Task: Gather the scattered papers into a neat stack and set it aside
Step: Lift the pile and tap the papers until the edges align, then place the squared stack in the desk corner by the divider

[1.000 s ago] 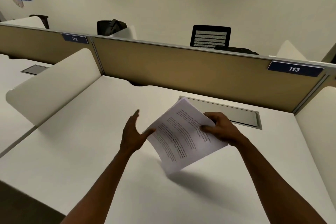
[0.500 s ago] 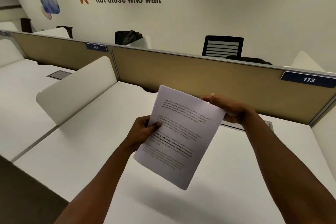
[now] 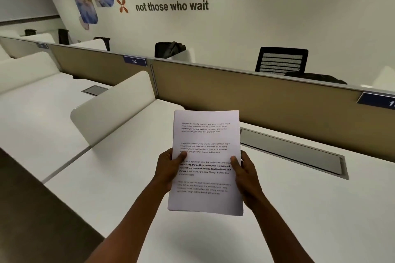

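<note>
A stack of white printed papers (image 3: 206, 198) stands upright in the air above the white desk (image 3: 119, 177), printed side facing me, edges lined up. My left hand (image 3: 167, 168) grips its left edge with the thumb on the front page. My right hand (image 3: 245, 174) grips the right edge the same way. The stack's bottom edge hangs clear of the desk top; its shadow falls on the desk below.
A grey cable tray lid (image 3: 295, 152) is set into the desk behind the papers. A tan partition (image 3: 267, 100) with numbered blue tags runs along the back. A white side divider (image 3: 113, 104) stands at the left. Black chairs (image 3: 282, 61) sit beyond.
The papers turned from a tilted hold to upright and squared. My right hand moved from the top corner down to the right edge. The view swung to the left.
</note>
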### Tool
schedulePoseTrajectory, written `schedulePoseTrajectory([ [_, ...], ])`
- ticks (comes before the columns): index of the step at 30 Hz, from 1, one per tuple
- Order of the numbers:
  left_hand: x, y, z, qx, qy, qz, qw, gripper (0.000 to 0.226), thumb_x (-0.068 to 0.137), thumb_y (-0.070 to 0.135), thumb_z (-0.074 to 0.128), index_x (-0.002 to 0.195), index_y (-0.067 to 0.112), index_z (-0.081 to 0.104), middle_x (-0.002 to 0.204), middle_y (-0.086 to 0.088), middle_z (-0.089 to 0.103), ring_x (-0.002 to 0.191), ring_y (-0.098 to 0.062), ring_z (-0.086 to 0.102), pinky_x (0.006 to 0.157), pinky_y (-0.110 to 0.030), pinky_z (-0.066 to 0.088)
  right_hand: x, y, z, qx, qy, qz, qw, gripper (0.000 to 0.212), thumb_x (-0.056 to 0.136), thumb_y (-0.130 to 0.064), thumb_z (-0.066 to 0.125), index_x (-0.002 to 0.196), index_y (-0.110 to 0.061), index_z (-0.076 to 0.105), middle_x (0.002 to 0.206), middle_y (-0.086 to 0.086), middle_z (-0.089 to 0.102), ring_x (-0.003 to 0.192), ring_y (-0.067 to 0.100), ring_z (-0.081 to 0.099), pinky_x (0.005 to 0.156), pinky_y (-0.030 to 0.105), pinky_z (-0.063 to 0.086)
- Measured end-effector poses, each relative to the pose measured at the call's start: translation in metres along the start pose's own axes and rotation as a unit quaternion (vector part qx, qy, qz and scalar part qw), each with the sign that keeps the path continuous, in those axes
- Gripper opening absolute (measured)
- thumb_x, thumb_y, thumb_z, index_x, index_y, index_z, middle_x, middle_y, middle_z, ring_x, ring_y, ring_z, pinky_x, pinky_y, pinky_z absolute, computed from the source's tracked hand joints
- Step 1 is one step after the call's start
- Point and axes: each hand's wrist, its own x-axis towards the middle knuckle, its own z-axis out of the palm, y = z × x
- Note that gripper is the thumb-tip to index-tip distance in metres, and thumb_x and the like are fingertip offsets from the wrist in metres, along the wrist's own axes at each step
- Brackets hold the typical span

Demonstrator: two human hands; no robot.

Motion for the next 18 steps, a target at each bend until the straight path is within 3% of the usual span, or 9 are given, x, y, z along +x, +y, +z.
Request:
schedulePoseTrajectory([
  [5, 0.001, -0.001, -0.013, 0.025, 0.03, 0.016, 0.999, 0.027, 0.091, 0.025, 0.069, 0.115, 0.014, 0.064, 0.107, -0.012, 0.076, 0.087, -0.031, 0.076, 0.079, -0.053, 0.061, 0.017, 0.012, 0.021, -0.086, 0.012, 0.018, 0.996, 0.02, 0.1, -0.036, 0.045, 0.116, -0.029, 0.054, 0.112, -0.004, 0.069, 0.088, 0.013, 0.072, 0.069, 0.027, 0.057],
  [9, 0.014, 0.005, -0.029, 0.073, 0.083, 0.045, 0.993, 0.046, 0.093, 0.027, 0.065, 0.134, 0.03, 0.045, 0.112, -0.002, 0.07, 0.09, -0.024, 0.074, 0.08, -0.046, 0.063, 0.037, 0.015, 0.045, -0.094, 0.007, 0.01, 0.996, 0.02, 0.1, -0.036, 0.045, 0.116, -0.029, 0.055, 0.114, -0.003, 0.068, 0.096, 0.015, 0.069, 0.078, 0.034, 0.058],
  [15, 0.052, 0.011, -0.068, 0.095, 0.056, 0.029, 0.993, 0.055, 0.095, 0.023, 0.062, 0.141, 0.041, 0.038, 0.114, -0.001, 0.069, 0.086, -0.019, 0.075, 0.073, -0.042, 0.064, 0.075, 0.022, 0.077, -0.116, -0.026, 0.033, 0.992, 0.027, 0.099, -0.037, 0.047, 0.125, -0.027, 0.051, 0.121, 0.0, 0.066, 0.105, 0.021, 0.067, 0.091, 0.047, 0.056],
  [18, 0.08, 0.012, -0.086, 0.097, 0.035, 0.006, 0.995, 0.058, 0.096, 0.018, 0.06, 0.146, 0.037, 0.038, 0.123, -0.003, 0.067, 0.098, -0.026, 0.073, 0.084, -0.05, 0.061, 0.095, 0.027, 0.098, -0.147, -0.035, 0.028, 0.988, 0.02, 0.1, -0.036, 0.045, 0.118, -0.029, 0.053, 0.116, -0.006, 0.066, 0.102, 0.014, 0.066, 0.084, 0.036, 0.056],
])
